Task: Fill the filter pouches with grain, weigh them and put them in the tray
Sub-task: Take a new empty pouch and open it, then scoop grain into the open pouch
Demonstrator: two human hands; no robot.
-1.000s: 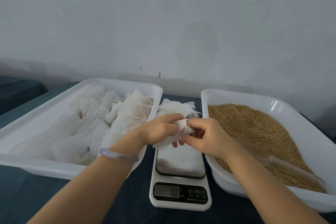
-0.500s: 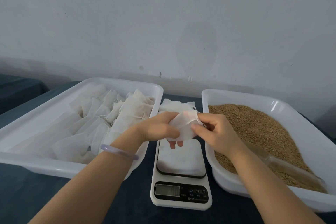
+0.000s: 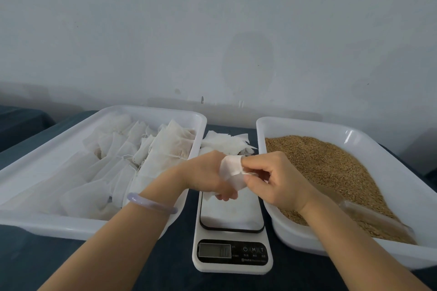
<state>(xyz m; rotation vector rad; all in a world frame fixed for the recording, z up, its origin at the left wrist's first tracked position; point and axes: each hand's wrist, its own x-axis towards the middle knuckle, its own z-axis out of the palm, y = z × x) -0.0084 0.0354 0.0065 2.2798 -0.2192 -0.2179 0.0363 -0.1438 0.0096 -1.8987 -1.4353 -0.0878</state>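
Left hand (image 3: 205, 177) and right hand (image 3: 279, 181) pinch one filter pouch (image 3: 233, 170) over the scale (image 3: 233, 216), likely spreading its mouth for grain (image 3: 331, 168) at right

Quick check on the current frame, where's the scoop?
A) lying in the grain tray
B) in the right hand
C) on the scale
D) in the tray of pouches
A: the clear scoop lies on the grain in the grain tray, while the left hand and right hand both hold a white pouch above the scale.
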